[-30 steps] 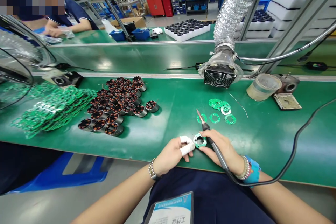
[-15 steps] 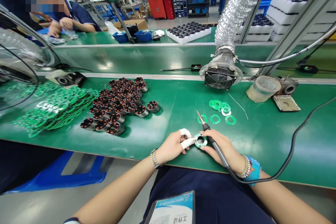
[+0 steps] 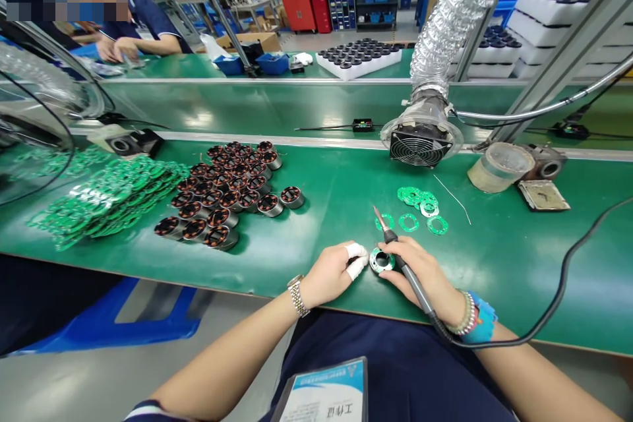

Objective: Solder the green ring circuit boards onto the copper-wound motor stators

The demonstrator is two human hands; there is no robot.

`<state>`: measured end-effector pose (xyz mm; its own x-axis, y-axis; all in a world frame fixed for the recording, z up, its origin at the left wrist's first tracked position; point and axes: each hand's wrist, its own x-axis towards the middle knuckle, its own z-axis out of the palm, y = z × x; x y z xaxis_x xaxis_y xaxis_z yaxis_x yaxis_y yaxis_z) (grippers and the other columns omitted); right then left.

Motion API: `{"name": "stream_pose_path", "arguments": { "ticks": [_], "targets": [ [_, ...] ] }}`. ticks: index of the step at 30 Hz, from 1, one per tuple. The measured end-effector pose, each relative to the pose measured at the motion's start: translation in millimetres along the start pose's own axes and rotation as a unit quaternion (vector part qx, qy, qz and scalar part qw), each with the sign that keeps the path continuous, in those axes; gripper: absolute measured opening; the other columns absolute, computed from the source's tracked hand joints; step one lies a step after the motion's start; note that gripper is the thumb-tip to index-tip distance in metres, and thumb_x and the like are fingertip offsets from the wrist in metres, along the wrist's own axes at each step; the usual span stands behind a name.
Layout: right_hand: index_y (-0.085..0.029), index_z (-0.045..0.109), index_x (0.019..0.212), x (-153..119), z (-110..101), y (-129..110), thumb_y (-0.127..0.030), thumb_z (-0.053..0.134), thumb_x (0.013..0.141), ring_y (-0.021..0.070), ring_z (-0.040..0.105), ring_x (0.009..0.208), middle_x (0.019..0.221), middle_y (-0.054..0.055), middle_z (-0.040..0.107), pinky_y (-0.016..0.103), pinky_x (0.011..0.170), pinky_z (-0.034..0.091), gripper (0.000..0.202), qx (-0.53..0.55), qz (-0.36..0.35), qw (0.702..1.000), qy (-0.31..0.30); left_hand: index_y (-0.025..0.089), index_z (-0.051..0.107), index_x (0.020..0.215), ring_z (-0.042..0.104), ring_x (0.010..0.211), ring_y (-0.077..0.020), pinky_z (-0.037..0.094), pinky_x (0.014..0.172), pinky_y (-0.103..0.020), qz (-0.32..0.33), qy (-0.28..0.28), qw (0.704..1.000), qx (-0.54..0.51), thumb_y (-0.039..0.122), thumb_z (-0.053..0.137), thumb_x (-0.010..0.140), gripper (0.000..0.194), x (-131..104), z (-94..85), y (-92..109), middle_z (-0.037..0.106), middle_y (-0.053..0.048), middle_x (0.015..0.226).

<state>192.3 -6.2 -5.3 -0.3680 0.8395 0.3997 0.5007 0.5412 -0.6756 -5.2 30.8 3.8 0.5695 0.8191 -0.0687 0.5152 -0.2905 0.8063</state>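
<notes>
a soldering iron (image 3: 414,283) and a round part (image 3: 375,265) are held by the right hand (image 3: 431,277), beside the pinched left hand (image 3: 330,274).

The person wears dark navy clothing (image 3: 395,362), its left sleeve (image 3: 158,411) edged with a pale stripe. White coverings (image 3: 357,260) wrap the tips of the thumb and a finger on the left hand (image 3: 332,271), and a metal link watch (image 3: 297,295) in silver and gold tones circles that wrist. The right hand (image 3: 429,277) has a pale beaded bracelet (image 3: 465,314) at the wrist — beside it, a bright blue band (image 3: 482,320) with ragged edges. A dark-edged badge (image 3: 326,392) shows blue and white, with printed characters.
</notes>
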Motion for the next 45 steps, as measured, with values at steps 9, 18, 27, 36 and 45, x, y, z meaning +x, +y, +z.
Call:
{"name": "stream_pose_path", "arguments": {
  "ticks": [9, 18, 27, 36, 45],
  "targets": [
    [-0.023, 0.050, 0.110, 1, 1, 2, -0.026, 0.058, 0.083, 0.0215, 0.056, 0.095, 0.104, 0.008, 0.061, 0.039, 0.081, 0.049, 0.028, -0.004, 0.003, 1.000, -0.004, 0.016, 0.058, 0.095, 0.059, 0.068, -0.0140, 0.050, 0.061, -0.026, 0.025, -0.021, 0.999, 0.034, 0.031, 0.048, 0.085, 0.021, -1, -8.2, -9, 0.063, -0.006, 0.083],
    [-0.023, 0.049, 0.110, 0, 3, 2, -0.024, 0.058, 0.083, 0.0208, 0.055, 0.093, 0.104, 0.008, 0.061, 0.038, 0.081, 0.049, 0.029, -0.003, 0.010, 1.000, -0.007, 0.017, 0.062, 0.089, 0.056, 0.068, -0.0134, 0.044, 0.057, -0.023, 0.269, 0.039, 0.885, 0.379, 0.021, 0.043, 0.088, 0.020, 0, -20.2, -13, 0.066, -0.004, 0.088],
    [-0.023, 0.051, 0.107, 0, 2, 0, -0.024, 0.059, 0.082, 0.0189, 0.057, 0.090, 0.101, 0.007, 0.062, 0.034, 0.078, 0.050, 0.027, -0.013, 0.009, 1.000, 0.003, 0.017, 0.059, 0.069, 0.053, 0.066, -0.0125, 0.042, 0.060, -0.023, 0.144, -0.036, 0.979, 0.137, 0.021, 0.048, 0.079, 0.015, 10, -16.7, -5, 0.060, -0.003, 0.076],
    [-0.022, 0.050, 0.107, -2, 4, 2, -0.023, 0.057, 0.083, 0.0202, 0.054, 0.089, 0.102, 0.007, 0.061, 0.036, 0.078, 0.048, 0.025, -0.003, 0.021, 1.000, -0.012, 0.015, 0.050, 0.065, 0.052, 0.047, -0.0092, 0.039, 0.041, -0.018, -0.229, -0.102, 0.892, -0.377, 0.031, 0.054, 0.071, 0.018, 11, -1.4, -2, 0.052, 0.001, 0.056],
    [-0.021, 0.050, 0.104, 0, 3, 0, -0.023, 0.056, 0.084, 0.0193, 0.052, 0.082, 0.094, 0.006, 0.061, 0.034, 0.072, 0.047, 0.021, -0.006, 0.013, 1.000, -0.017, 0.011, 0.057, 0.072, 0.057, 0.052, -0.0074, 0.046, 0.054, -0.019, -0.197, -0.085, 0.900, -0.378, 0.041, 0.069, 0.068, 0.033, 10, -6.7, -12, 0.062, -0.001, 0.061]
  ]
}}
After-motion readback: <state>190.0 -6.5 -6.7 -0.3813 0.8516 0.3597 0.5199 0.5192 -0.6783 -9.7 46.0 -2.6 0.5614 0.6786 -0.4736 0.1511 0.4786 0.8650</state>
